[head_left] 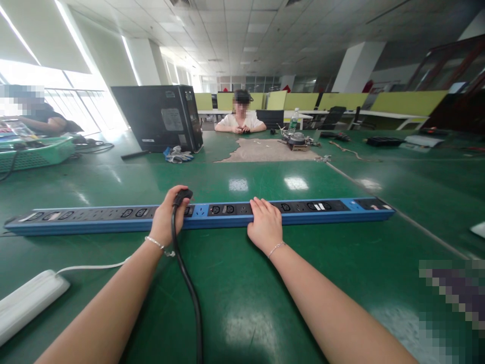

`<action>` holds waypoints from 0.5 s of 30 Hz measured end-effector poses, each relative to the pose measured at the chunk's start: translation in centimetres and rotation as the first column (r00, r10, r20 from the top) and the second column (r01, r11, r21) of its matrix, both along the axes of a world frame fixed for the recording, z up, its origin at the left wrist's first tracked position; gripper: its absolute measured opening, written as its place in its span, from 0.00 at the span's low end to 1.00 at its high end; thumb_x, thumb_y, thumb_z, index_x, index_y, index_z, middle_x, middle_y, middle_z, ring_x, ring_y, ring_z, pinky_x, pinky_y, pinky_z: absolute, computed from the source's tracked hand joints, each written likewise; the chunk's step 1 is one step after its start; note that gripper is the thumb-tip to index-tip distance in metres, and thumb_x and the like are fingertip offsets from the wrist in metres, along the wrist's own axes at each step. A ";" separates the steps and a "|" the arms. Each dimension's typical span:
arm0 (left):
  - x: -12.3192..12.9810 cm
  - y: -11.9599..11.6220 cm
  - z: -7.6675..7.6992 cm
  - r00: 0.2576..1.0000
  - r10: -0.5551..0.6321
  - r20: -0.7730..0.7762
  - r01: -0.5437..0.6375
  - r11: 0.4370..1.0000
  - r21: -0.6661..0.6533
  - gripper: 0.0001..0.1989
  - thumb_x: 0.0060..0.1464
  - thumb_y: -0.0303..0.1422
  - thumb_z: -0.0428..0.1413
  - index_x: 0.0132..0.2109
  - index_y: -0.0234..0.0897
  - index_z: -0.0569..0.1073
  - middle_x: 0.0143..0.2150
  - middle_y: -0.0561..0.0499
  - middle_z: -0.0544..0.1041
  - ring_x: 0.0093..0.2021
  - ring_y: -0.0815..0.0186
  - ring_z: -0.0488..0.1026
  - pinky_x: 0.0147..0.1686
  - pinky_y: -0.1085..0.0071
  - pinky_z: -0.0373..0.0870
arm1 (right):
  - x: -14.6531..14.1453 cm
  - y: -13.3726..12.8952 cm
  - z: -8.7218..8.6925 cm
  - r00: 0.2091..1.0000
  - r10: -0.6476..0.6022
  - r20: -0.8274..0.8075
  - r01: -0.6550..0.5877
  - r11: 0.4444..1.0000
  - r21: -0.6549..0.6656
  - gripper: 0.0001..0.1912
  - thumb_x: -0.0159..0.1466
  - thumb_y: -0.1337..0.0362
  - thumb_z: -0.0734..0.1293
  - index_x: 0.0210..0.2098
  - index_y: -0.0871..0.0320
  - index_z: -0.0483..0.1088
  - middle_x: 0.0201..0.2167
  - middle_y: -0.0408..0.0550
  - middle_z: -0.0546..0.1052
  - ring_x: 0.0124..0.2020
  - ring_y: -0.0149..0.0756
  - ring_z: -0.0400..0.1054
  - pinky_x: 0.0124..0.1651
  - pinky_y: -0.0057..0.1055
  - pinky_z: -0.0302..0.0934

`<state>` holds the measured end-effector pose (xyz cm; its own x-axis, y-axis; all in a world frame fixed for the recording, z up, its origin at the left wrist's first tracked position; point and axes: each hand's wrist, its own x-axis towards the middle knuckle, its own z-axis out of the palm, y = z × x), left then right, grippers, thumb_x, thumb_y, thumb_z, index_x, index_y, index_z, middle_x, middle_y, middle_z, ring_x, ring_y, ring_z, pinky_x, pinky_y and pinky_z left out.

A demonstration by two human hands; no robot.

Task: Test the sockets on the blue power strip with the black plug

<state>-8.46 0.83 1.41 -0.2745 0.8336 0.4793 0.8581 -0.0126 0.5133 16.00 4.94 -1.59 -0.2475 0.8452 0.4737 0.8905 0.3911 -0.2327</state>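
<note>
A long blue power strip with black socket panels lies across the green table in front of me. Between the thumb and fingers of my left hand is the black plug of a power cord, raised just above the strip's sockets. Its black cable hangs past my wrist toward the near edge of the view. My right hand grips the strip right of its middle, fingers together and bent over the top to the far edge. That hand covers some sockets; its thumb is hidden.
A white extension socket lies at the near left. Farther back are a black computer case, gloves, a green basket and a bottle. One person sits across the table, another at far left.
</note>
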 end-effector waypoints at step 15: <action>8.2 1.7 1.4 0.959 -0.280 -0.047 0.271 0.953 -0.137 0.18 0.55 0.41 0.47 0.52 0.44 0.66 0.44 0.51 0.77 0.43 0.64 0.74 0.44 0.70 0.67 | 0.2 0.4 -0.3 0.996 0.022 -0.085 -0.021 1.000 0.020 0.32 0.53 0.74 0.57 0.58 0.67 0.58 0.55 0.53 0.67 0.58 0.39 0.55 0.59 0.35 0.44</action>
<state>-0.24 2.57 2.83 0.0028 0.9278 0.3730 0.8621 -0.1912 0.4693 16.19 5.35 -1.86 -0.2236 0.8310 0.5094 0.8593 0.4148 -0.2994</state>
